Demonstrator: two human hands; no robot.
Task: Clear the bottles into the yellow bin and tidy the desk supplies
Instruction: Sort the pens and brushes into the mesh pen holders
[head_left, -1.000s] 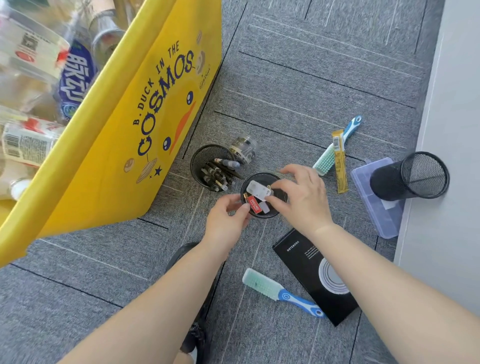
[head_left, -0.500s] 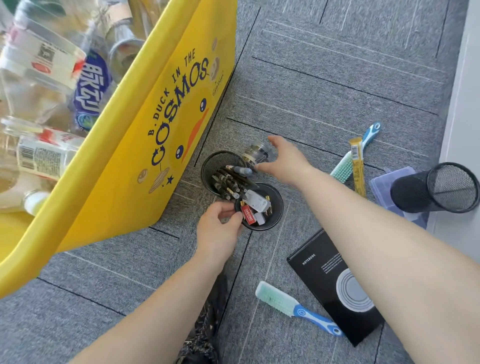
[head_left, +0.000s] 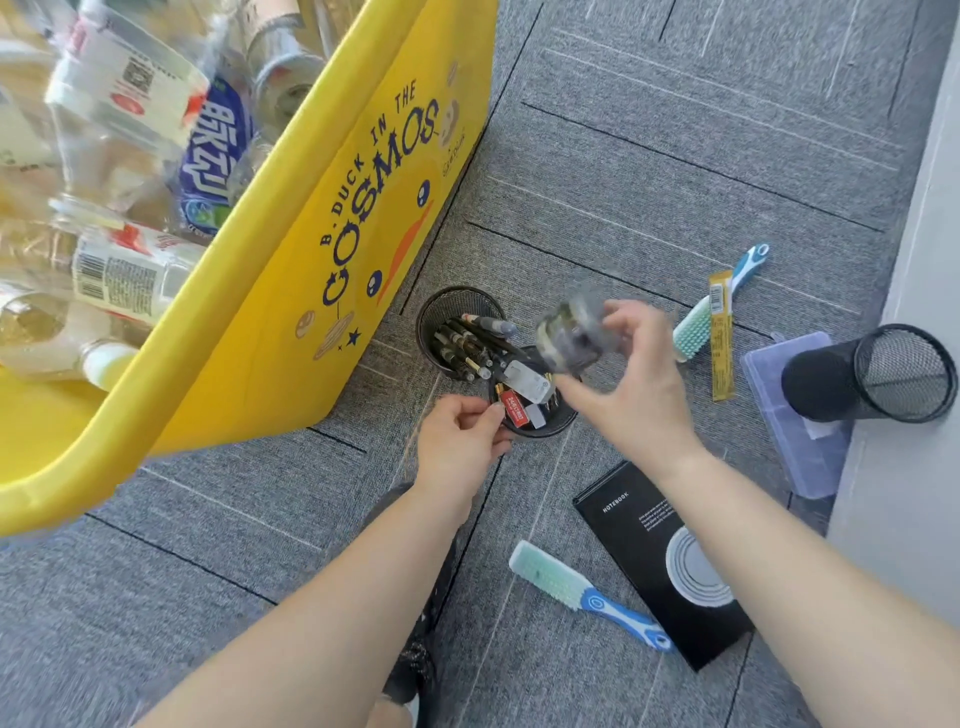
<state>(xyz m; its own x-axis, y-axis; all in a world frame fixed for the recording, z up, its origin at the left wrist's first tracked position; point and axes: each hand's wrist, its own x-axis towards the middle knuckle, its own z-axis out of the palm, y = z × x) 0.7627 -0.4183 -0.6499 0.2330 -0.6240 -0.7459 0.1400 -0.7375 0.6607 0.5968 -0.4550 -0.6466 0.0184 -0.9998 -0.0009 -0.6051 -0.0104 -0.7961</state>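
two hands meet at the small black cup (head_left: 551, 427); left hand (head_left: 458, 441) pinches its near rim; right hand (head_left: 634, 389) grips a clear jar (head_left: 567, 338), blurred, perhaps holding clips, just above it; bottles (head_left: 130, 275) lie in the yellow bin (head_left: 311, 234) alongside

Grey carpet (head_left: 675, 156) bears the yellow bin (head_left: 291, 291), a pen cup (head_left: 447, 306), a notebook (head_left: 623, 514), a plastic box (head_left: 795, 447) and a sachet (head_left: 721, 338)

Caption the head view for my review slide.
Right hand holds a blurred clear jar above the small black cup, whose rim the left hand pinches, beside the yellow bin.
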